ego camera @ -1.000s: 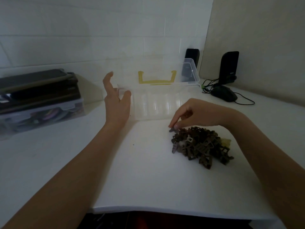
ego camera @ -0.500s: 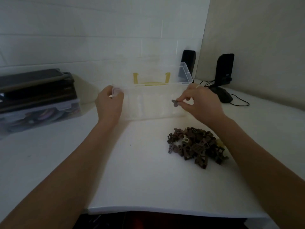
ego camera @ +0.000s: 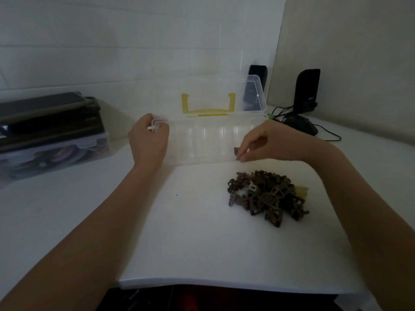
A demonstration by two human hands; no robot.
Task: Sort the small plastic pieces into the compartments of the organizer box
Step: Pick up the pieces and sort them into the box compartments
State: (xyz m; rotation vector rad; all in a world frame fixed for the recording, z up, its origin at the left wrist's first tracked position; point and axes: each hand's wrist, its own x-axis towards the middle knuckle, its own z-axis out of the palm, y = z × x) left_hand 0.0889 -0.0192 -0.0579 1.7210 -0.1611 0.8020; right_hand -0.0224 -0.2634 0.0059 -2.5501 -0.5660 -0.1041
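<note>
Barely getting started: right hand (ego camera: pixel 267 142) is pinching one brown piece (ego camera: pixel 236 151) over the clear organizer box (ego camera: pixel 208 142), left hand (ego camera: pixel 149 140) is gripping its corner, and the pile (ego camera: pixel 267 195) is sitting unsorted on the tabletop (ego camera: pixel 190 232).

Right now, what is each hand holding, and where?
Right hand pinches one brown piece at its edge, over the box's right end. Left hand grips the box's left end.
</note>
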